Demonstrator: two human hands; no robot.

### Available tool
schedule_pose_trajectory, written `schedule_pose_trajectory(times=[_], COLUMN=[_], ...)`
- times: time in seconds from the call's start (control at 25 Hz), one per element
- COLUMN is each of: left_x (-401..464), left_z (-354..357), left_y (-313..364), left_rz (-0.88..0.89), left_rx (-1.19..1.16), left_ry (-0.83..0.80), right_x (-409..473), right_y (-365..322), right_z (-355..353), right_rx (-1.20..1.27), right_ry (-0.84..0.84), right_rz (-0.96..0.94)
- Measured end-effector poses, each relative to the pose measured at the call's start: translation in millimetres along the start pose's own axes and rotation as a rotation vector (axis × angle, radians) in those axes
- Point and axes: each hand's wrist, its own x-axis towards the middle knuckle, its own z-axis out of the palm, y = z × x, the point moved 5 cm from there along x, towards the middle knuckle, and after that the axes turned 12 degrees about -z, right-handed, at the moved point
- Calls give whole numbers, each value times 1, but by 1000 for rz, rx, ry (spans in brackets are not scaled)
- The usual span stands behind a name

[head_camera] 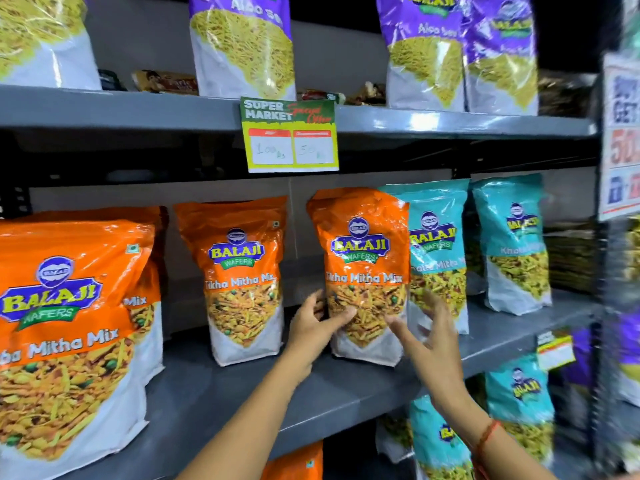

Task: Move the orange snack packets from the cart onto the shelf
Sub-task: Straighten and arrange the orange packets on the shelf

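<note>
An orange snack packet (363, 258) stands upright on the grey middle shelf (242, 386), right against a teal packet (438, 244). My left hand (311, 327) grips its lower left edge, thumb on the front and fingers behind. My right hand (429, 337) hovers at its lower right corner with fingers spread, lightly at the front of the packet. Two more orange packets stand to the left, one in the middle (242, 282) and a large near one (65, 327) with another behind it. The cart is out of view.
A second teal packet (512, 244) stands further right. Purple packets (242, 43) line the upper shelf, above a hanging price tag (291, 136). More teal packets (519, 396) fill the shelf below. An offer sign (621, 133) juts in at the right edge.
</note>
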Motion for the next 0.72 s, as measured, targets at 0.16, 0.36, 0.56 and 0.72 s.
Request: schedule_pose_trajectory(times=[0.16, 0.36, 0.56, 0.72], left_x=[9, -16, -60, -98], left_z=[11, -2, -47, -87], left_y=[-7, 2, 17, 14], left_rz=[-65, -17, 66, 90], left_rx=[-117, -104, 120, 161], left_ry=[-96, 50, 397, 583], right_x=[-2, 2, 4, -5], right_y=[19, 22, 5, -19], right_z=[2, 14, 52, 88], right_rx=[-73, 17, 170, 233], right_ry=[-249, -259, -322, -441], right_rz=[26, 16, 34, -2])
